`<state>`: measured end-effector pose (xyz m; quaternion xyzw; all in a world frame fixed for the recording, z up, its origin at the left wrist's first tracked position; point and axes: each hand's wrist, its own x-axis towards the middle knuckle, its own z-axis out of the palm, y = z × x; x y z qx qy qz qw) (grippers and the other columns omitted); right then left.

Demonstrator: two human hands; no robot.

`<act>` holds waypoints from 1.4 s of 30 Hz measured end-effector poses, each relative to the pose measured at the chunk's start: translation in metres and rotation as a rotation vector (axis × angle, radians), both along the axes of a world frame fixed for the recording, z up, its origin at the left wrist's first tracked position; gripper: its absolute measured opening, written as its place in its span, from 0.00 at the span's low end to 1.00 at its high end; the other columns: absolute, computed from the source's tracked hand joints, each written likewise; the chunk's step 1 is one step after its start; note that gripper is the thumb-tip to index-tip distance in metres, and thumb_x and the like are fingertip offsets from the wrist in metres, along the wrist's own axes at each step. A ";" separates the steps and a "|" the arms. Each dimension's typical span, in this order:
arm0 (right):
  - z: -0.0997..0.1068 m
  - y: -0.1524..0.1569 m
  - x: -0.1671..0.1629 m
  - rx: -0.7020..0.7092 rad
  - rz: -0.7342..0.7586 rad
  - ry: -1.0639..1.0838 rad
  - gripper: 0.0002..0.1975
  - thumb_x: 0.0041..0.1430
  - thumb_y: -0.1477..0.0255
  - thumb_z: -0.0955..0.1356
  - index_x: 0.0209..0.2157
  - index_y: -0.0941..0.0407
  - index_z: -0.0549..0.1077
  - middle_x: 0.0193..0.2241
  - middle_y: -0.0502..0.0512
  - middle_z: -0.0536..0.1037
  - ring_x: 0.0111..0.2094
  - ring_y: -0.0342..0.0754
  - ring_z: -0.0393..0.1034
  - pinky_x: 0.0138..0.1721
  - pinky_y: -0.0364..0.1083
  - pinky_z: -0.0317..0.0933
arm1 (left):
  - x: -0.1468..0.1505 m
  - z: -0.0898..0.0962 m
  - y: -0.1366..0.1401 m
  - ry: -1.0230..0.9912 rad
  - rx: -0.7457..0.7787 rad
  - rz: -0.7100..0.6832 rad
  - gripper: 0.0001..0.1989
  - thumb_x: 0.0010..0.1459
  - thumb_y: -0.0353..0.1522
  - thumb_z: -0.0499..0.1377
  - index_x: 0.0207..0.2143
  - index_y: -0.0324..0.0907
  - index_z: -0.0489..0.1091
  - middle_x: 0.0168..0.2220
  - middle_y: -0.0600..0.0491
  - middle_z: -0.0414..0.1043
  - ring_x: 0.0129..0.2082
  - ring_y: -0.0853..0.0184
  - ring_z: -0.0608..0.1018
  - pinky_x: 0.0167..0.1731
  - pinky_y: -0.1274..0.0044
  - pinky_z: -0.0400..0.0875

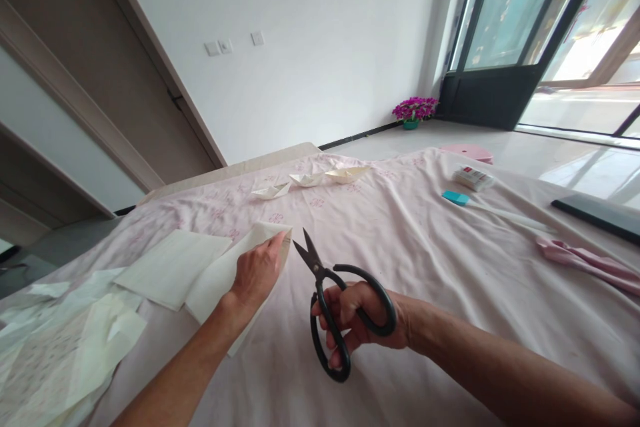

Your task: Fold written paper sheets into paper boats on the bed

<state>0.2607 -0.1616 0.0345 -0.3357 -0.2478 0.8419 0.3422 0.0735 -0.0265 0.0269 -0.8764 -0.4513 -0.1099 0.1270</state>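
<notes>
My right hand (pixel 355 320) grips a pair of black scissors (pixel 327 310) by its large loop handles, fingers through the loops. The blades are slightly apart and point up and left. My left hand (pixel 257 270) pinches the right edge of a folded sheet of off-white paper (pixel 217 280), close to the blade tips, which do not touch it. Another off-white sheet (pixel 173 267) lies to the left, partly under the held one. Farther left is a pile of paper pieces (pixel 55 353), some with printing on them.
Three folded paper boats (pixel 306 179) stand in a row toward the far side of the pink cloth (pixel 425 227). To the right lie a blue block (pixel 455 198), a small white packet (pixel 473 178), a pink cloth strip (pixel 590 263) and a dark-edged flat object (pixel 600 213).
</notes>
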 end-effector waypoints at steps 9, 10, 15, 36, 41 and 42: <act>-0.019 0.030 -0.011 -0.082 0.049 0.052 0.19 0.31 0.80 0.63 0.32 0.61 0.69 0.25 0.53 0.73 0.28 0.49 0.71 0.31 0.48 0.66 | -0.006 0.000 -0.005 -0.043 0.019 -0.055 0.29 0.56 0.22 0.50 0.60 0.45 0.59 0.45 0.51 0.76 0.37 0.63 0.79 0.31 0.76 0.68; -0.020 0.032 -0.012 -0.076 0.054 0.059 0.18 0.32 0.80 0.63 0.32 0.61 0.69 0.25 0.53 0.73 0.28 0.49 0.72 0.31 0.48 0.66 | -0.007 0.000 -0.006 -0.046 0.016 -0.065 0.29 0.56 0.22 0.50 0.60 0.45 0.59 0.45 0.51 0.76 0.37 0.63 0.79 0.31 0.76 0.68; -0.019 0.034 -0.017 -0.099 -0.024 0.115 0.16 0.34 0.79 0.62 0.31 0.61 0.69 0.25 0.54 0.74 0.28 0.50 0.72 0.34 0.52 0.67 | -0.010 -0.004 -0.016 -0.045 -0.022 -0.132 0.29 0.57 0.21 0.49 0.60 0.45 0.59 0.45 0.51 0.76 0.38 0.66 0.79 0.33 0.78 0.68; -0.029 0.026 -0.014 -0.228 -0.095 0.311 0.20 0.34 0.78 0.61 0.35 0.63 0.71 0.26 0.56 0.75 0.28 0.48 0.70 0.41 0.53 0.64 | 0.013 -0.069 0.024 -0.088 -0.194 0.167 0.30 0.65 0.45 0.41 0.64 0.41 0.52 0.65 0.40 0.48 0.65 0.50 0.51 0.59 0.55 0.47; -0.033 0.025 -0.013 -0.219 -0.109 0.339 0.21 0.35 0.76 0.62 0.36 0.63 0.71 0.29 0.57 0.75 0.28 0.48 0.69 0.39 0.52 0.63 | 0.009 -0.071 0.023 -0.073 -0.197 0.196 0.31 0.65 0.46 0.39 0.65 0.40 0.50 0.66 0.40 0.47 0.65 0.51 0.51 0.60 0.56 0.45; -0.033 0.025 -0.014 -0.225 -0.109 0.346 0.21 0.35 0.76 0.62 0.36 0.63 0.71 0.28 0.57 0.74 0.27 0.48 0.69 0.37 0.51 0.62 | 0.009 -0.071 0.023 -0.073 -0.194 0.195 0.31 0.65 0.46 0.39 0.65 0.39 0.50 0.66 0.40 0.47 0.65 0.51 0.51 0.60 0.56 0.45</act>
